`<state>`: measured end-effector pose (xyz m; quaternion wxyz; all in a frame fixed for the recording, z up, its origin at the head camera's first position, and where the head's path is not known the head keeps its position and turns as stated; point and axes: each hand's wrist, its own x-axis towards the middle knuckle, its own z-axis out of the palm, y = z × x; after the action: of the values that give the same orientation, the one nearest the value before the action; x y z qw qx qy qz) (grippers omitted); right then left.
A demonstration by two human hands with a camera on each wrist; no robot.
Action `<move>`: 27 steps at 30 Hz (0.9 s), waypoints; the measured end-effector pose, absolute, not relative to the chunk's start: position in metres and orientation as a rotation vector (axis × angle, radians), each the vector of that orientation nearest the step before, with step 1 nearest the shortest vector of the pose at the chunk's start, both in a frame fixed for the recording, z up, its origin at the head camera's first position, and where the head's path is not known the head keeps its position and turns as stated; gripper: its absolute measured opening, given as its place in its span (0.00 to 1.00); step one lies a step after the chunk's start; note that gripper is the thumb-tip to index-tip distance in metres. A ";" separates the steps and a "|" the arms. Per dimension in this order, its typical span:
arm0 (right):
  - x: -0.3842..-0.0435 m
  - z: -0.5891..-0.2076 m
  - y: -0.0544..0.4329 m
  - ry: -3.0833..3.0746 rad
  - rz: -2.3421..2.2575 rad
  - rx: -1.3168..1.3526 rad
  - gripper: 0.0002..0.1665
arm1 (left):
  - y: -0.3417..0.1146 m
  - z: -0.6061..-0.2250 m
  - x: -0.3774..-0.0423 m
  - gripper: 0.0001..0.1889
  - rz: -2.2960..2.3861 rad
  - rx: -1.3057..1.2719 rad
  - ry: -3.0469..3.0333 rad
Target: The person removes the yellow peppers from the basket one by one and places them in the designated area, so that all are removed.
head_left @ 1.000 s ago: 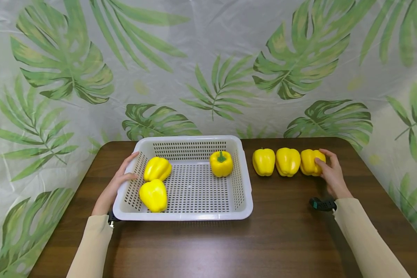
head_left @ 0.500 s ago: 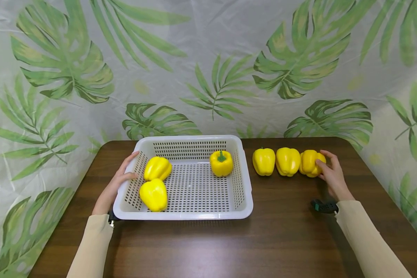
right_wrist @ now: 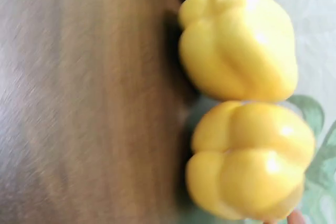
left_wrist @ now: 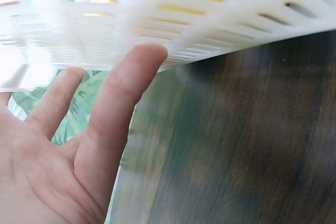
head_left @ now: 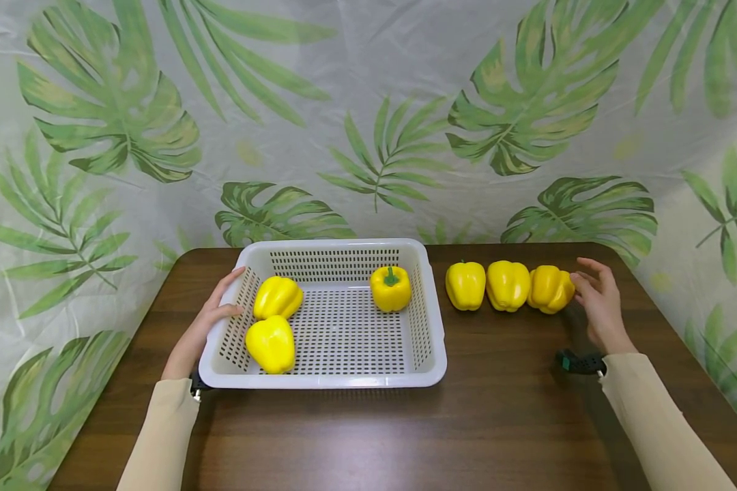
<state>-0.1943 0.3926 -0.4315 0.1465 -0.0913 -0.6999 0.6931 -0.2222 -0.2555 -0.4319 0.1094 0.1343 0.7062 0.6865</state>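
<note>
My left hand [head_left: 205,324] rests at the left rim of a white plastic basket [head_left: 350,382], fingers and thumb extended. In the left wrist view the thumb [left_wrist: 118,111] lies against the slotted basket [left_wrist: 231,35]. Inside the basket are three yellow bell peppers: two at the left [head_left: 278,298] [head_left: 271,344], and one stem-up at the right [head_left: 391,290]. Three more stand in a row on the table, the rightmost bell pepper [head_left: 551,290] nearest my right hand [head_left: 603,307]. That hand's fingers are spread beside it, fingertips close; contact is unclear.
The other two bell peppers in the row [head_left: 465,286] [head_left: 508,286] sit between the basket and the rightmost one. Everything stands on a dark wooden table [head_left: 368,436]. A leaf-patterned curtain [head_left: 405,102] hangs behind the table's far edge.
My right hand has drawn off the rightmost bell pepper, moving slightly right. That bell pepper now sits a little closer to the middle one and tilted. My left hand and the basket look the same.
</note>
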 end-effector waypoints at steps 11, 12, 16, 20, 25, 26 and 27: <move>-0.196 -0.412 0.371 -1.897 1.993 -0.233 0.16 | -0.256 -0.432 -0.221 0.37 2.001 0.402 2.117; -0.196 -0.411 0.368 -1.896 1.992 -0.224 0.15 | -0.256 -0.432 -0.221 0.37 2.004 0.403 2.111; -0.197 -0.408 0.352 -1.914 2.017 -0.146 0.15 | -0.256 -0.433 -0.222 0.37 2.013 0.404 2.102; -0.198 -0.404 0.334 -1.956 2.057 -0.073 0.16 | -0.256 -0.433 -0.222 0.37 2.023 0.408 2.092; -0.201 -0.401 0.312 -2.034 2.085 0.016 0.17 | -0.256 -0.433 -0.221 0.37 1.996 0.405 2.122; -0.201 -0.400 0.307 -2.048 2.090 0.034 0.18 | -0.256 -0.433 -0.221 0.37 1.991 0.406 2.126; -0.201 -0.400 0.303 -2.060 2.096 0.053 0.19 | -0.256 -0.433 -0.220 0.37 1.977 0.404 2.138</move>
<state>-0.2014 0.3033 -0.4000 0.1011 0.0180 -0.6973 0.7094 -0.2204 -0.2561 -0.4326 0.1006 0.1366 0.7237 0.6689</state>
